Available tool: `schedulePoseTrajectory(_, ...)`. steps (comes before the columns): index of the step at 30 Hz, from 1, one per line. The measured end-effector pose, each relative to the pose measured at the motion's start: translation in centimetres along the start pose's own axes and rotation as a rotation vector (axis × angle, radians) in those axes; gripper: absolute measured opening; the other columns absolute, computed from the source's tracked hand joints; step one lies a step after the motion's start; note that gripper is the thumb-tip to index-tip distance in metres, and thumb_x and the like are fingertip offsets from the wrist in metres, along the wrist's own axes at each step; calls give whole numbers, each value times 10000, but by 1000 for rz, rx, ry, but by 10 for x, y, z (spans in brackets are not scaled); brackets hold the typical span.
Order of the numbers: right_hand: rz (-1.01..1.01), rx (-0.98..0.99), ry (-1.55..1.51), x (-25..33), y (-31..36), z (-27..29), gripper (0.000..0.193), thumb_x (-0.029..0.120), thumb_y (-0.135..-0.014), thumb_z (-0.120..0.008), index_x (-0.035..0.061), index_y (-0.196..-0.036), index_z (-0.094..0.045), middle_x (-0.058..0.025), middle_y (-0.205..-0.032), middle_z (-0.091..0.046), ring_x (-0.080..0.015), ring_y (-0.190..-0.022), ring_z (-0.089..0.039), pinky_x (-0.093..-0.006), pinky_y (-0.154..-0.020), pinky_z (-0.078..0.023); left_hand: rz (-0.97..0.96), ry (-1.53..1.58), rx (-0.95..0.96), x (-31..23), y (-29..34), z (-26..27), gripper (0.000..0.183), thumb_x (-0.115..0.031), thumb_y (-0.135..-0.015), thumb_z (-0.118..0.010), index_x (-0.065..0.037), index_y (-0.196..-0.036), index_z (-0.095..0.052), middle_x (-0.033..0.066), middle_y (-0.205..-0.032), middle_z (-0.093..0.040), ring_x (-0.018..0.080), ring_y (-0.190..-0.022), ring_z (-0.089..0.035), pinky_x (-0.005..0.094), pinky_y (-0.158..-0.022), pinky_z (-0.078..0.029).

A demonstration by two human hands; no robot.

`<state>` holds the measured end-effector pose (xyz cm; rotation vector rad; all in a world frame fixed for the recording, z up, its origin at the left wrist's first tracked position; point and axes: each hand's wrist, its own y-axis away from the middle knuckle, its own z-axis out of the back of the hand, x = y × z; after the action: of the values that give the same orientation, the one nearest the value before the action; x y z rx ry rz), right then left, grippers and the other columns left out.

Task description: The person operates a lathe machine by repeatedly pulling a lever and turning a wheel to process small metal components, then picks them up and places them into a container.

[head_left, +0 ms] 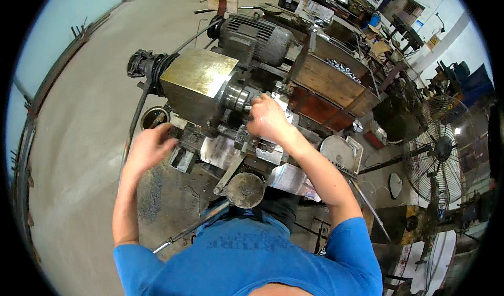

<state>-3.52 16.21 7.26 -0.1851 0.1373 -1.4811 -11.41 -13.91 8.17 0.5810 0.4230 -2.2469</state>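
Note:
In front of me stands a small lathe with a brass-coloured top plate [202, 67] on its headstock and a shiny steel chuck [234, 96] facing right. My right hand [269, 118] is at the chuck's right end, its fingers curled together. What they grip is hidden behind the hand. My left hand [151, 148] hovers by the left front of the headstock, slightly blurred, with its fingers apart and nothing seen in them. Just beyond it is a round metal pot [152, 116] with dark contents and a short stick-like thing in it.
A ribbed electric motor [257, 37] sits behind the headstock. Right of it is a wooden box [328, 80] with small metal parts. A round handwheel [244, 190] and a long bar [194, 226] are close to my body. A round tray [338, 151] and large fan [438, 149] stand right.

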Motion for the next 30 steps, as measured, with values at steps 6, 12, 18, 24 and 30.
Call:
schedulePoseTrajectory(6,-107,174,86,-17,-40,-40,216,160,-577,-600,-1,-708,-658,-175,-787,-635,-333,-831,-580,-373,-772,-491,436,-408,-107,109,80,30,372,-242,-740,-641,-17,-1028,-575,190,-734,-606,350,-724,-596,421,-644,-467)
schedulePoseTrajectory(12,-101,106,-189,-26,-38,-50,225,141,-505,-584,-54,-617,-602,-240,-720,-607,-396,-743,-589,-399,-766,-486,625,-246,-114,132,106,-15,321,-270,-739,-657,2,-872,-547,205,-692,-592,386,-708,-590,445,-636,-470)
schedulePoseTrajectory(18,-458,123,-493,-21,-47,-32,300,167,-528,-599,-93,-678,-598,-297,-711,-578,-414,-720,-605,-416,-714,-491,550,-398,-222,161,100,-32,258,-235,-748,-623,-1,-811,-535,205,-687,-598,399,-691,-589,460,-624,-474)
schedulePoseTrajectory(24,-458,108,-407,-7,-60,-20,281,162,-545,-574,-87,-672,-601,-302,-748,-585,-425,-776,-602,-418,-728,-489,577,-850,-169,277,76,42,156,-130,-731,-540,-27,-836,-590,192,-728,-617,352,-687,-607,454,-620,-484)
schedulePoseTrajectory(30,-320,-29,-427,-11,-38,-16,211,158,-527,-573,2,-653,-639,-294,-993,-578,-384,-928,-580,-365,-794,-462,364,-475,-483,289,61,13,349,-190,-748,-643,-39,-1059,-590,166,-863,-633,342,-826,-610,429,-735,-487)
